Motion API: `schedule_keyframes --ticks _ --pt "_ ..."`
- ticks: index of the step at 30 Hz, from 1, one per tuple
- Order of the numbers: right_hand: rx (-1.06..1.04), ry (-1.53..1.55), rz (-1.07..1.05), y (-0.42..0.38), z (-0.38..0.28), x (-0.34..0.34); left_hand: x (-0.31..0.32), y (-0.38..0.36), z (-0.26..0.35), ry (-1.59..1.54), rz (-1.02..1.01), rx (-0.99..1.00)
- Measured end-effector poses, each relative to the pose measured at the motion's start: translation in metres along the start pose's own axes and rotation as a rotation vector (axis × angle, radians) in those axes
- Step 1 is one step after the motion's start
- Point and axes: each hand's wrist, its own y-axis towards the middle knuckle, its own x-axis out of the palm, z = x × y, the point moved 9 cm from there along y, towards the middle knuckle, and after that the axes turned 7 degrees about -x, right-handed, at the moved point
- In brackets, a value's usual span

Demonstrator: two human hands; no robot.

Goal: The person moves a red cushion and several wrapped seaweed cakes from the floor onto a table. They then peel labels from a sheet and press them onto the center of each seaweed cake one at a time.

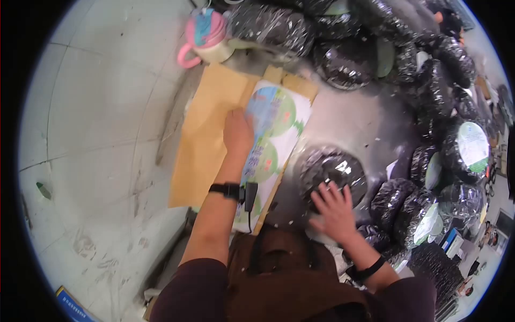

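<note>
Right hand [335, 210] is splaying over the near edge of the wrapped bundle [332, 169] on the surface [346, 121]; left hand [238, 131], apart, is resting at the label sheet [270, 147], grip unclear. Slick-looking wrap is risking a slide.

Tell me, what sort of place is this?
Probably a packing workshop: dark, plastic-wrapped bundles crowd a metal table, some bearing green-and-white labels, and a printed sheet with green circles lies by the left hand.

A glossy black-wrapped round bundle [335, 166] lies beside white-green printed label sheets [266, 154].
</note>
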Motion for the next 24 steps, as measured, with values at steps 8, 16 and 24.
schedule_keyframes --ticks 8,16,24 --pt "0.061 0.097 0.136 -0.036 -0.008 -0.016 0.000 0.024 0.021 0.106 0.157 -0.075" --pt "0.126 0.147 0.128 -0.098 -0.029 -0.013 0.007 0.028 0.013 0.089 0.167 -0.084" --pt "0.102 0.180 0.123 -0.085 -0.051 -0.014 0.028 0.049 -0.002 0.170 0.083 0.052"
